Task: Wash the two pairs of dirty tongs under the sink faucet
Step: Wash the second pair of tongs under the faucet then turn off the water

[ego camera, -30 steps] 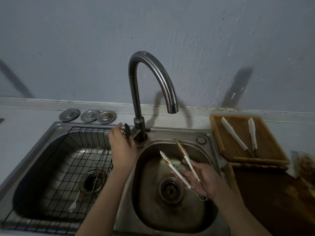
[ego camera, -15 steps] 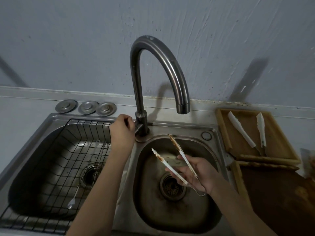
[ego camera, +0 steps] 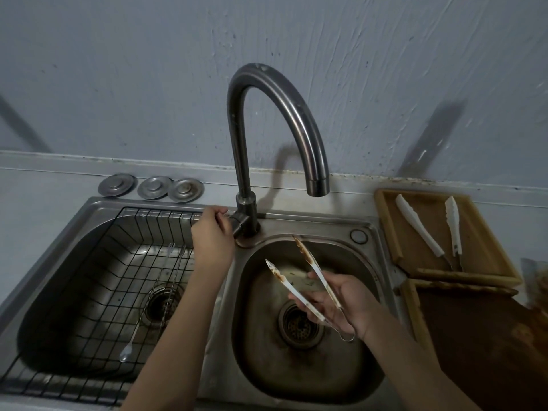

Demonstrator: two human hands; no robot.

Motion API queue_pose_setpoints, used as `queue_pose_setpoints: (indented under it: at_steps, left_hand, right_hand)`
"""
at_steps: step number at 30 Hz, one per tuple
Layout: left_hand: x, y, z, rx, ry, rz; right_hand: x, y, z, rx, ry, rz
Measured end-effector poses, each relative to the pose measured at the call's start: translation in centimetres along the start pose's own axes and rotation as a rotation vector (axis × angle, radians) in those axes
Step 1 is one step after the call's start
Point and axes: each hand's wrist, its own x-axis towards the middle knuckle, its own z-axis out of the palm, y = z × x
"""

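Observation:
My right hand (ego camera: 341, 304) holds a pair of white tongs (ego camera: 292, 284) smeared with brown grime, its arms spread apart, over the right sink basin (ego camera: 367, 366). The tips point up toward the curved steel faucet (ego camera: 278, 120), whose spout ends above and to the right of them. No water runs from it. My left hand (ego camera: 212, 238) grips the faucet handle at the faucet's base, fingers curled over it. A second pair of white tongs (ego camera: 427, 229) lies in a wooden tray (ego camera: 382, 229) on the counter to the right.
The left sink basin (ego camera: 59, 280) holds a black wire rack (ego camera: 98, 292) with a small fork and a spoon on it. Three metal drain stoppers (ego camera: 151, 186) sit behind it. A dark wooden board (ego camera: 486, 345) lies at the front right.
My left hand has closed over the faucet handle. The right hand with the tongs stays over the right basin. The view has shifted closer to the sink.

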Motion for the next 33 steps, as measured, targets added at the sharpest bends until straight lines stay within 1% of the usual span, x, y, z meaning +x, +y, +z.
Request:
queue_pose_setpoints:
  at_steps: [6,10,12,13,15,16,17,18,19,21,22,23,24,26,27,30,33]
  left_hand:
    - [-0.3,-0.5,0.0,-0.032,0.006,-0.012]
    - [-0.6,-0.5,-0.1,-0.032,-0.044,-0.054]
    - [-1.2,-0.5,0.0,-0.052,-0.081,-0.082]
    - [-2.1,-0.3,0.1,-0.06,-0.071,-0.061]
    - [-4.8,0.3,0.3,-0.101,-0.002,0.023]
    - [-6.5,0.7,0.5,-0.139,0.004,0.047]
    - [-8.2,0.6,1.1,-0.201,-0.039,0.018]
    - [-9.7,0.6,1.7,-0.301,-0.15,-0.079]
    - [-10.8,0.5,2.4,-0.43,-0.316,-0.252]
    - [-11.9,0.9,3.0,-0.664,-0.687,-0.702]
    - [-12.0,1.1,3.2,-0.75,-0.805,-0.904]
    - [-11.8,1.1,3.3,-0.825,-0.865,-1.046]
    - [-11.4,1.1,3.4,-0.875,-0.885,-1.114]
    - [-10.5,1.3,3.4,-0.903,-0.846,-1.11]
    - [-10.0,1.3,3.6,-0.926,-0.807,-1.097]
    - [-8.9,1.4,3.8,-1.012,-0.674,-1.073]
    - [-8.4,1.3,4.0,-1.07,-0.604,-1.002]
  right_hand:
    - [-0.6,0.0,0.4,-0.017,0.022,-0.01]
    - [-1.1,0.0,0.8,-0.041,0.013,-0.031]
    - [-1.3,0.0,0.9,-0.038,0.038,-0.039]
    - [-1.2,0.0,0.8,-0.033,0.057,-0.042]
    - [-1.2,-0.1,0.8,-0.025,0.077,-0.041]
    - [-1.2,-0.2,0.9,-0.021,0.079,-0.039]
    - [-1.3,-0.3,1.0,-0.026,0.069,-0.034]
    - [-1.3,-0.3,1.1,-0.035,0.06,-0.026]
    - [-1.4,-0.3,1.1,-0.041,0.057,-0.023]
    - [-1.2,0.0,0.9,-0.043,0.073,-0.046]
    - [-1.1,0.1,0.8,-0.055,0.089,-0.061]
    - [-0.9,0.2,0.6,-0.075,0.108,-0.074]
    - [-0.8,0.2,0.6,-0.086,0.122,-0.089]
    - [-0.6,-0.2,0.7,-0.11,0.16,-0.116]
    - [-0.5,-0.4,0.6,-0.166,0.19,-0.138]
    - [-0.2,-0.3,0.0,-0.48,0.284,-0.241]
    - [0.6,0.5,-0.5,-0.759,0.353,-0.324]
